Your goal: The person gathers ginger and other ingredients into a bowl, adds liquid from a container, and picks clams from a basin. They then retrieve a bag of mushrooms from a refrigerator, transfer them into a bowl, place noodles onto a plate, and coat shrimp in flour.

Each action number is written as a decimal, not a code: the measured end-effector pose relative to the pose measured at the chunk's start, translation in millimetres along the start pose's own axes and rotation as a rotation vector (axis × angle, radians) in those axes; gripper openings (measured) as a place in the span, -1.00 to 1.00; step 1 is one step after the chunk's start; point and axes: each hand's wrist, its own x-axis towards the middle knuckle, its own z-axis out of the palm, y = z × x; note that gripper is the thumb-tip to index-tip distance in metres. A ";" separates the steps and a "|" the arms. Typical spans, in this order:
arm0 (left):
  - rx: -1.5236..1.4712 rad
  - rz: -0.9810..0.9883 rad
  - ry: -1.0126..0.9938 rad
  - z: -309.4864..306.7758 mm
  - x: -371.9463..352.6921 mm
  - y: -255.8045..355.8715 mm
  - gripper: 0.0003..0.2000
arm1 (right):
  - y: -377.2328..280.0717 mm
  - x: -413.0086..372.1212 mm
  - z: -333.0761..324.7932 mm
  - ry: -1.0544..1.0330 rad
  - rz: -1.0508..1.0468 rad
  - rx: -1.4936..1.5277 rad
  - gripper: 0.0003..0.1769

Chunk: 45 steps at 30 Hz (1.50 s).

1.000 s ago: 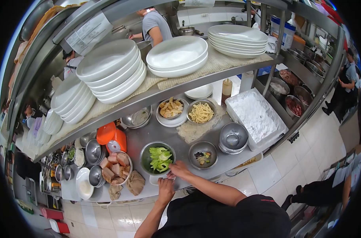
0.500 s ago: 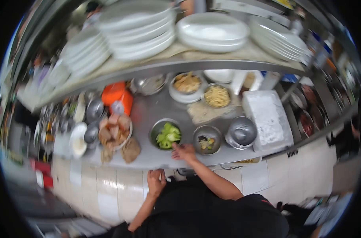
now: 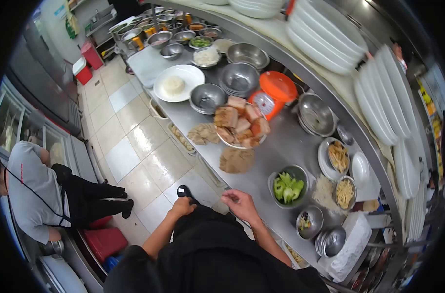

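My left hand [image 3: 184,206] hangs above the floor in front of my dark clothing, its fingers curled in with nothing visible in them. At the counter's front edge is my right hand [image 3: 240,205], fingers loosely bent and apart, holding nothing I can see. Nearest to it on the counter are a brown cloth [image 3: 237,160] and a steel bowl of cut green vegetable [image 3: 289,189]. Beyond the cloth stands a bowl heaped with chunks of meat [image 3: 242,125]. A smaller steel bowl [image 3: 309,222] with chopped bits sits to the right.
An orange scale [image 3: 278,87], steel bowls [image 3: 239,77] and a white plate [image 3: 179,83] stand on the counter [image 3: 276,146]. Stacked plates [image 3: 325,36] line the shelf above. A person in a grey shirt [image 3: 34,188] is at the left, near a red bin [image 3: 106,244].
The view has swung left, bringing the aisle and the other person into sight. My right hand has drawn back from the green-vegetable bowl to the counter's edge.
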 end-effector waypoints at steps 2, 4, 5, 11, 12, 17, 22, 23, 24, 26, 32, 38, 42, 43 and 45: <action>-0.086 0.008 0.037 -7.6 6.1 -38.8 -0.60 | -28.1 43.0 28.0 -0.043 -0.009 -0.038 -0.70; -0.108 -0.042 0.019 -27.1 7.1 -69.3 -0.60 | -50.6 87.6 58.8 -0.077 -0.027 -0.075 -0.66; -0.120 -0.089 -0.005 -40.8 6.5 -81.9 -0.60 | -59.0 109.7 74.7 -0.082 -0.032 -0.054 -0.66; -0.163 -0.211 0.101 -112.9 33.7 -165.1 -0.61 | -96.6 215.2 151.7 -0.134 -0.074 -0.006 -0.67; -0.178 -0.191 0.134 -125.9 43.5 -174.5 -0.61 | -100.4 226.8 159.9 -0.103 -0.076 -0.004 -0.67; -0.268 -0.036 0.246 -206.7 91.8 -188.3 -0.63 | -116.0 270.1 179.6 -0.038 -0.038 -0.002 -0.68; -0.391 0.035 0.238 -294.4 153.3 -192.2 -0.64 | -120.5 319.8 180.4 0.051 -0.003 0.029 -0.71; -0.387 0.060 0.263 -309.4 167.1 -195.7 -0.64 | -126.3 332.0 179.3 0.083 0.023 0.028 -0.72; -0.373 0.081 0.286 -324.5 182.0 -204.1 -0.66 | -130.6 345.8 178.6 0.107 0.034 0.016 -0.73; -0.585 0.101 0.306 -340.1 214.9 -240.6 -0.69 | -130.7 378.8 173.9 0.198 -0.006 0.035 -0.73; -0.969 -0.444 0.436 -292.0 210.6 -446.7 -0.80 | -161.2 457.8 81.8 0.819 -0.224 -0.594 -0.69; -1.000 -1.035 0.094 -231.1 99.0 -524.5 -0.89 | -60.3 467.9 -26.3 0.612 0.379 -1.334 -0.64; -0.876 -0.881 0.035 -233.3 97.8 -534.6 -0.88 | -118.7 469.7 -24.9 0.723 0.673 -1.312 -0.48; -0.847 -0.847 0.018 -237.9 105.0 -535.0 -0.88 | -148.4 470.3 -16.9 0.827 0.765 -1.223 -0.39; -0.802 -0.778 -0.012 -238.5 122.1 -549.7 -0.88 | -155.9 468.5 -18.7 0.996 0.817 -1.174 -0.25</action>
